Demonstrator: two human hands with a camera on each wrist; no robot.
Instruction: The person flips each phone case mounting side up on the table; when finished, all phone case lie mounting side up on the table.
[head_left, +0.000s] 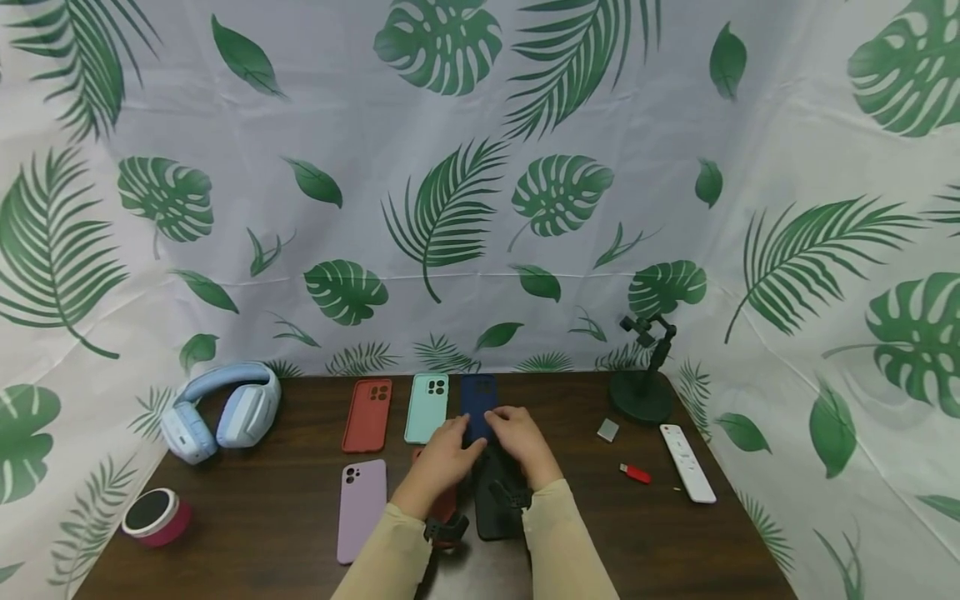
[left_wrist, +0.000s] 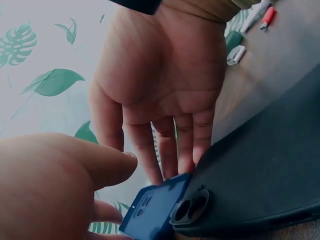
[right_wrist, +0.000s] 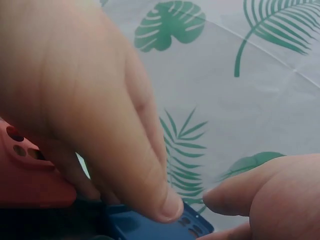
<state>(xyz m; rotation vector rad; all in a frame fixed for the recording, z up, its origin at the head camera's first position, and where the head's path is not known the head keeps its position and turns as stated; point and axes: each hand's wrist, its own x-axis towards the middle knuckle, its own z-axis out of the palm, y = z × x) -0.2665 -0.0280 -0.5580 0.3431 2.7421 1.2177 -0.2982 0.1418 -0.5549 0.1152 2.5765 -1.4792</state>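
A dark blue phone case [head_left: 480, 389] lies at the back of the table, with a hand on either side. My left hand [head_left: 442, 457] touches its left edge, thumb stretched out above the case. At the right edge, my right hand [head_left: 522, 435] touches it with fairly straight fingers, as the left wrist view shows. Directly in front is a black phone case [head_left: 495, 512], partly hidden by the right wrist. A coral red case [head_left: 447, 502] lies under the left forearm, mostly covered. The blue case's lower end is hidden between the hands.
Left of the hands lie a teal case [head_left: 422, 417], a red case [head_left: 366, 425] and a lilac case [head_left: 362, 517]. Blue headphones [head_left: 247, 412] and a pink-and-white jar [head_left: 153, 517] stand far left. A black stand [head_left: 641, 396], red USB stick [head_left: 635, 473] and white remote [head_left: 687, 462] are right.
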